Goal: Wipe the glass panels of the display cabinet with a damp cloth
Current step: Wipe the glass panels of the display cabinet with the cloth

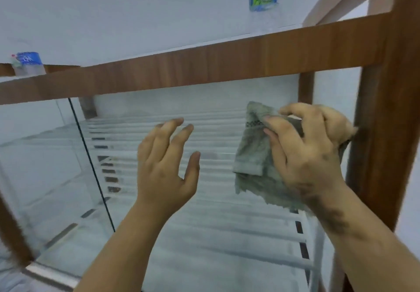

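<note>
The right hand (306, 155) is gripping the cloth (252, 155), bunched in curled fingers against the glass panel (216, 235) beside the wooden frame (375, 132). The left hand (166, 166) is hovering with fingers spread, holding nothing. Soft and limp, the cloth is probably handling best wadded into the palm.

The wooden post (381, 137) stood just right of the right hand (311, 153). The wooden rail (204, 64) barred passage above. Open room lay left of the left hand (166, 166).

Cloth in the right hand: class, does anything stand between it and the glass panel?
Nothing visible does. The right hand grips the cloth right at the glass panel; the left hand hovers open beside it, not in between.
</note>
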`<state>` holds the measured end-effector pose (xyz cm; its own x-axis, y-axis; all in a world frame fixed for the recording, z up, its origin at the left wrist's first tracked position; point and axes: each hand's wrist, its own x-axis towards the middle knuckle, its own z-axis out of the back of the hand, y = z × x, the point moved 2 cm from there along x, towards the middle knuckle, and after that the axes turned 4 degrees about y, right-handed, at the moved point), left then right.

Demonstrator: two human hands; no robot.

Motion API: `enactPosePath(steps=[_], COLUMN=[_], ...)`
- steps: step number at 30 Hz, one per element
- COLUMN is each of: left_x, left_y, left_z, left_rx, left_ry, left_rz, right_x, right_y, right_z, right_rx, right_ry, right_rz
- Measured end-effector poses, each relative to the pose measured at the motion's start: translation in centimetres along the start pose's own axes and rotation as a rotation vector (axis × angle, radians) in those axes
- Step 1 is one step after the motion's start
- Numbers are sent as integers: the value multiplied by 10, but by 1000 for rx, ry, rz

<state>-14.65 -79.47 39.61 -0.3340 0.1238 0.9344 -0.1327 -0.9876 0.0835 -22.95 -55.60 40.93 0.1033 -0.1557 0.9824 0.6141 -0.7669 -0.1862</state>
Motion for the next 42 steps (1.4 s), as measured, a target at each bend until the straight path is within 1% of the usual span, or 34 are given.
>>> enactPosePath(steps=[3, 5, 7, 10, 11, 13, 16, 17, 20, 22, 25, 27, 29, 30, 31, 34, 36, 37, 38, 40, 42], left_x=[0, -1, -3, -3, -3, -2, -3, -3, -3, -3, -4, -5, -5, -4, -4, -2, -3, -3, -3, -3, -2], left_y=[12, 18, 24, 28, 28, 29, 32, 33, 35, 34, 34, 34, 34, 34, 34, 35, 35, 35, 34, 34, 35], left_z=[-24, -36, -43, -48, -50, -51, -53, -54, -57, -59, -60, -61, -61, -61, -60, -59, -58, -58, -58, -58, -58], left_rx=[-48, -70, -83, -90, -94, -104, -107, -107, -104, -109, -111, -109, -108, -108, -107, -99, -99, -101, -105, -112, -113], left_ry=[-18, -34, -75, -130, -144, -161, -175, -182, -203, -214, -223, -222, -220, -220, -221, -228, -230, -230, -229, -220, -212], left_rz=[-87, -130, -158, -181, -186, -191, -201, -203, -203, -204, -204, -209, -204, -200, -197, -203, -205, -202, -201, -203, -199], right_x=[-1, -8, -19, -35, -37, -31, -13, -11, -28, -45, -43, -20, 7, 17, 20, -6, -30, -37, -39, -31, -11], right_y=[10, 16, 27, 53, 61, 65, 65, 68, 76, 59, 27, 18, 25, 35, 45, 66, 55, 43, 30, 9, 6], right_z=[-1, -3, -7, -18, -22, -27, -34, -37, -39, -26, -7, -6, -16, -22, -29, -39, -28, -20, -12, 0, -1], right_rx=[-286, -410, -411, -352, -338, -313, -330, -329, -332, -377, -412, -397, -376, -374, -369, -349, -352, -357, -363, -360, -364], right_ry=[-137, -145, -53, 147, 198, 263, 289, 308, 437, 472, 446, 374, 316, 312, 329, 446, 462, 452, 435, 357, 280], right_rz=[-71, -87, -191, -428, -472, -498, -466, -400, -79, 16, -18, -126, -251, -274, -248, -13, 75, 73, 39, -92, -218])
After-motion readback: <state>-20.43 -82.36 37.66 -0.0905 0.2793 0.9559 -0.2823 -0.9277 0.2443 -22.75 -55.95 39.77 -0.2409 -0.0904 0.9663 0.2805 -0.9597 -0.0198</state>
